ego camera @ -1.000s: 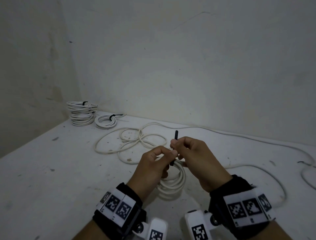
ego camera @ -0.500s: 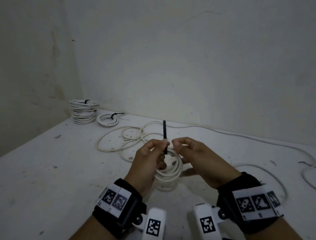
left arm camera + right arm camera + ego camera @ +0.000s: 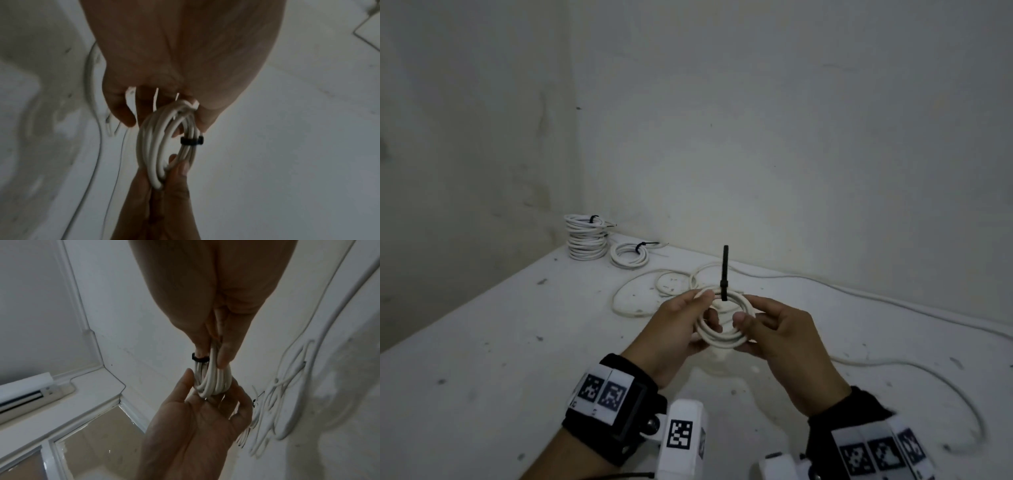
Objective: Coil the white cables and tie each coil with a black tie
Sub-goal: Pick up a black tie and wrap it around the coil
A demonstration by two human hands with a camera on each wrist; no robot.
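A small white cable coil [image 3: 722, 337] is held upright above the table between both hands. A black tie [image 3: 724, 274] is cinched round the top of the coil, and its long tail sticks straight up. My left hand [image 3: 707, 306] pinches the coil's left side, thumb in front and fingers behind. My right hand [image 3: 744, 313] pinches its right side. In the left wrist view the tie [image 3: 191, 140] bands the strands of the coil [image 3: 156, 146]. The right wrist view shows the tie [image 3: 200, 359] just above the coil [image 3: 211, 381].
A stack of tied coils [image 3: 585, 238] stands in the back left corner, with one more tied coil [image 3: 629, 255] beside it. Loose white cable [image 3: 650, 284] loops on the table [image 3: 482, 342] behind my hands. Another cable [image 3: 893, 363] trails to the right along the wall.
My right hand has let go of the tie and moved to the coil's right side. The tie's tail now stands taller above the coil, which has turned to face me.
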